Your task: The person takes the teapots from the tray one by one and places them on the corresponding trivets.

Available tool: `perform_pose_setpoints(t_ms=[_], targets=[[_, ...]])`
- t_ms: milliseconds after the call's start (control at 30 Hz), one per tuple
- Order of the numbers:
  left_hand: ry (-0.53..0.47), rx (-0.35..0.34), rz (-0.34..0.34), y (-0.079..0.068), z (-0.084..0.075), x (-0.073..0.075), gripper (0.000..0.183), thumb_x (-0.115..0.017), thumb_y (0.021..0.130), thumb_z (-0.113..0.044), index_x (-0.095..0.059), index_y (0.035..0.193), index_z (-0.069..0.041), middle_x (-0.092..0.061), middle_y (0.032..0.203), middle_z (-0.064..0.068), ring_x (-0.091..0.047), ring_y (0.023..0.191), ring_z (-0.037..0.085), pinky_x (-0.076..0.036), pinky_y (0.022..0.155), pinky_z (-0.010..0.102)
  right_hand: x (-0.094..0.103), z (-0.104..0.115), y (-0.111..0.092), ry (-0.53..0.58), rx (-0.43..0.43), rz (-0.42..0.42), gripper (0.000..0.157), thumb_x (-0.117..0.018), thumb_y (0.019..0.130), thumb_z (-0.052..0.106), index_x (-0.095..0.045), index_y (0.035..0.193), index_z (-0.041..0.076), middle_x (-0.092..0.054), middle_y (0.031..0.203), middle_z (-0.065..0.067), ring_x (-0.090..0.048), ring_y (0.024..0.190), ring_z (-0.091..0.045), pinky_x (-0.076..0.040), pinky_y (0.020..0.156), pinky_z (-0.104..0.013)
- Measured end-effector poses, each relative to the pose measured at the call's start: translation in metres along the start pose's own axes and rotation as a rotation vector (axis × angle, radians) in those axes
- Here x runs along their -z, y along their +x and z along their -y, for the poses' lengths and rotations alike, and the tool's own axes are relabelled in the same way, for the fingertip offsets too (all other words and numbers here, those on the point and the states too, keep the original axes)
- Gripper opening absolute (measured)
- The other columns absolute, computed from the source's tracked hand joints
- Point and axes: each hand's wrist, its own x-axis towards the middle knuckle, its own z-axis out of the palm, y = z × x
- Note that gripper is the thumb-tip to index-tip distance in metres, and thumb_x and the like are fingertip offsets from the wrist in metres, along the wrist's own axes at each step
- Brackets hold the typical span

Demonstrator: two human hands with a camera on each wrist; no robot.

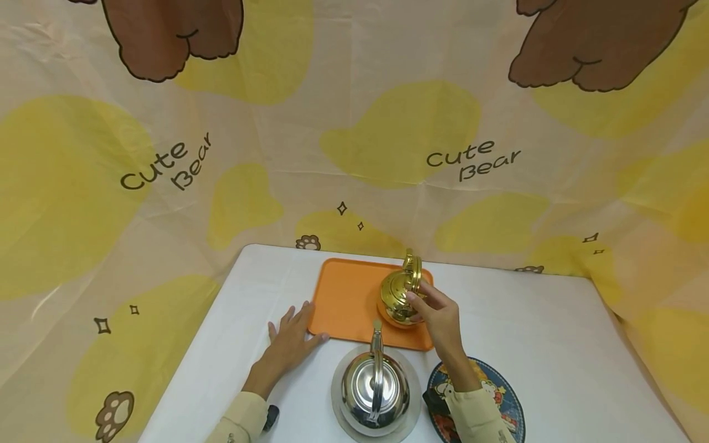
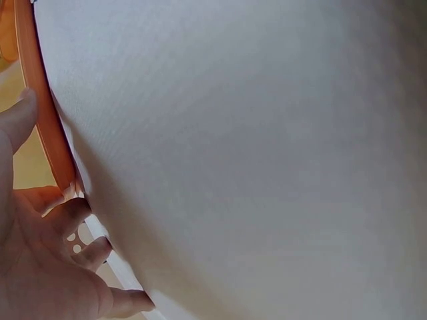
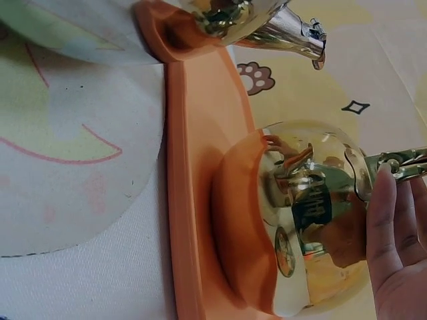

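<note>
We are seeing a gold kettle (image 1: 394, 295) sitting on the right side of an orange tray (image 1: 343, 301), with a person's right hand (image 1: 440, 317) reaching to its handle (image 1: 417, 272). The right thumb and fingers are lying narrowly about the handle's foot, though we cannot tell whether they are gripping or merely touching. The left hand (image 1: 292, 341) is stretching its fingers wide and straight along the tray's left edge, grasping nothing.

Trouble, we are judging, could be starting at that handle: if the kettle is being lifted by one end, it could be swinging or tipping, and its smooth metal could be slipping from a light touch. We are also eyeing the tray; a push from the left hand could be sliding it across the white desk (image 1: 554, 344) and unsettling the kettle standing on it.

A silver kettle (image 1: 360, 391) is standing close by on a pale disc (image 1: 336, 394), its spout (image 1: 376, 335) pointing toward the tray's near edge, so a shifting tray or a low pull back could be knocking it. The right sleeve (image 1: 477, 415) is crossing above a blue plate (image 1: 512, 400), where a dropping forearm could be catching the rim.
</note>
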Motion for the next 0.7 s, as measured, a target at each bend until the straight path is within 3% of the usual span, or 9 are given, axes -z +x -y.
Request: perform_pose_setpoints(t_ms=[267, 700], targets=[[0.007, -0.003, -0.003, 0.001, 0.000, -0.001, 0.089, -0.069, 0.099, -0.055, -0.033, 0.167, -0.011, -0.032, 0.173, 0.016, -0.019, 0.160, 0.048, -0.001, 0.117, 0.085, 0.003, 0.002, -0.002, 0.014, 0.003, -0.009, 0.044, -0.078, 0.098, 0.015, -0.070, 0.140, 0.006, -0.075, 0.125, -0.022, -0.073, 0.083, -0.020, -0.066, 0.069, -0.045], [-0.001, -0.002, -0.006, 0.000, -0.001, 0.001, 0.088, -0.070, 0.099, -0.053, -0.034, 0.167, -0.010, -0.032, 0.172, 0.017, -0.020, 0.160, 0.049, -0.001, 0.117, 0.086, 0.010, 0.008, -0.008, 0.031, 0.022, 0.010, 0.040, -0.077, 0.099, 0.013, -0.070, 0.137, 0.002, -0.079, 0.120, -0.011, -0.073, 0.093, -0.017, -0.065, 0.068, -0.037]])
